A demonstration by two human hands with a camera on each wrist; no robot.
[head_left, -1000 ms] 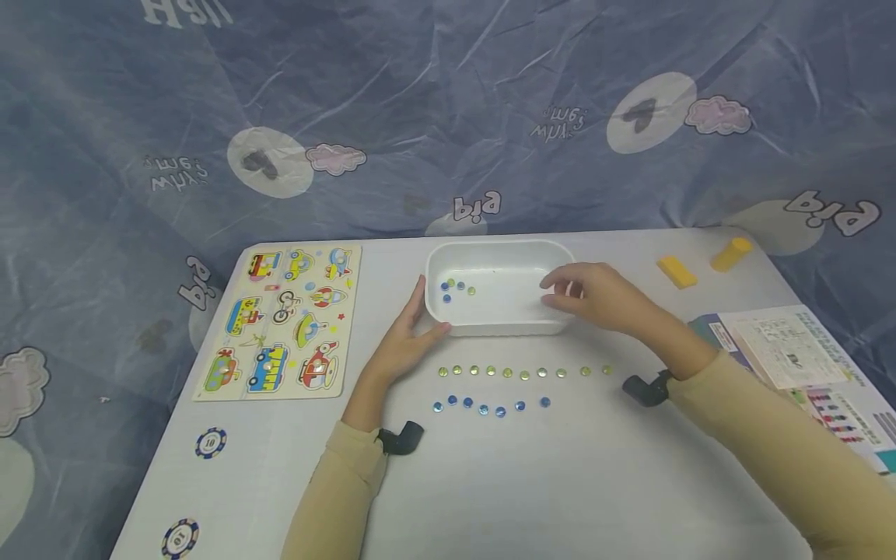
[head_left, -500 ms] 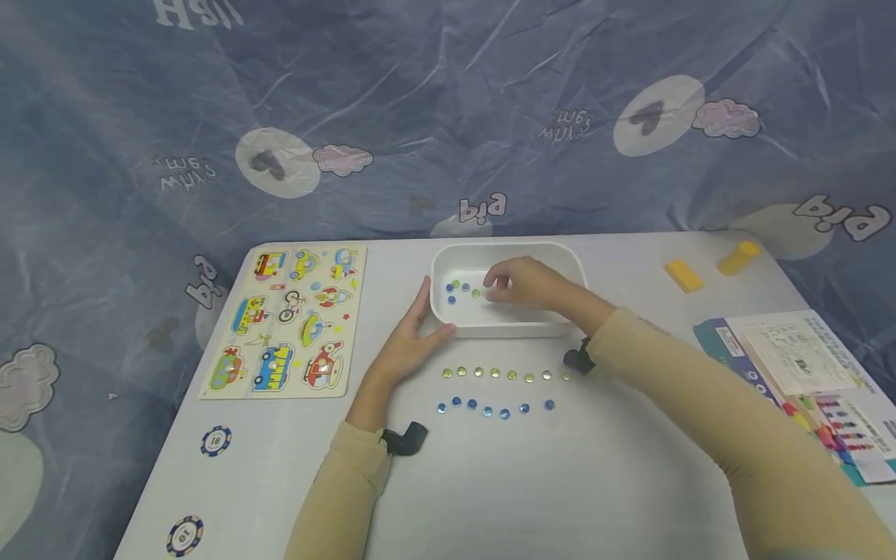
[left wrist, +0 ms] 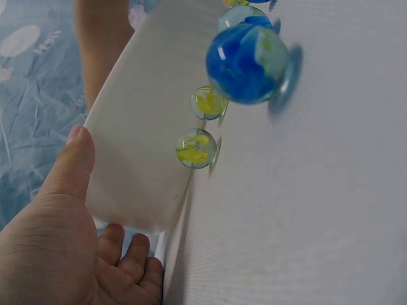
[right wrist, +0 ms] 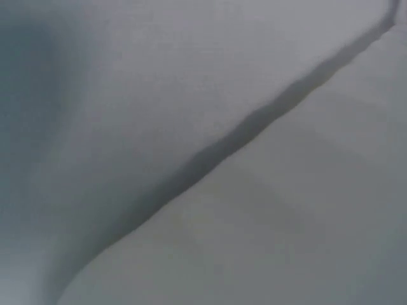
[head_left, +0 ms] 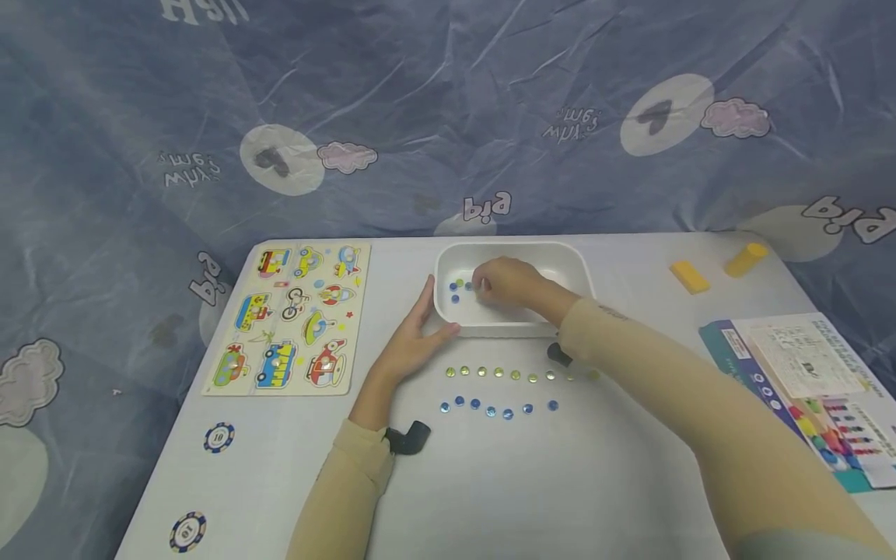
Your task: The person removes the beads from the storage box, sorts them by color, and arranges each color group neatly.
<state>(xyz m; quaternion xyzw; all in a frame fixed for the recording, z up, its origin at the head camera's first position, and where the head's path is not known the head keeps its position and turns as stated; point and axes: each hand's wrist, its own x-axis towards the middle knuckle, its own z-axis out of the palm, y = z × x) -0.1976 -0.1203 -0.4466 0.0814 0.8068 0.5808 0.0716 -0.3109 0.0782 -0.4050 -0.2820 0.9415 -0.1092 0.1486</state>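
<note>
A white tray [head_left: 504,330] stands near the table's back. Beside its near left corner is my left hand [head_left: 406,346], its thumb [left wrist: 71,162] touching the near wall and its fingers along the left side. My right hand [head_left: 507,281] reaches down into the tray, its fingers curled over a yellow-green marble, which they hide. Left of it in the tray lie blue marbles [head_left: 455,299] and another yellow-green marble [head_left: 459,283]. In front of the tray run a row of yellow-green marbles [head_left: 498,372] and a row of blue marbles [head_left: 491,412]. The right wrist view is blurred, without the hand.
A wooden vehicle puzzle board [head_left: 287,319] lies at the left, with two poker chips [head_left: 219,438] nearer the front. At the back right are a yellow block [head_left: 690,277] and a yellow cylinder [head_left: 745,260]. Printed booklets [head_left: 805,373] lie at the right edge.
My right hand has moved left across the tray and down to the marbles, its fingers closing over a yellow-green one. My left hand has stayed at the tray's corner.
</note>
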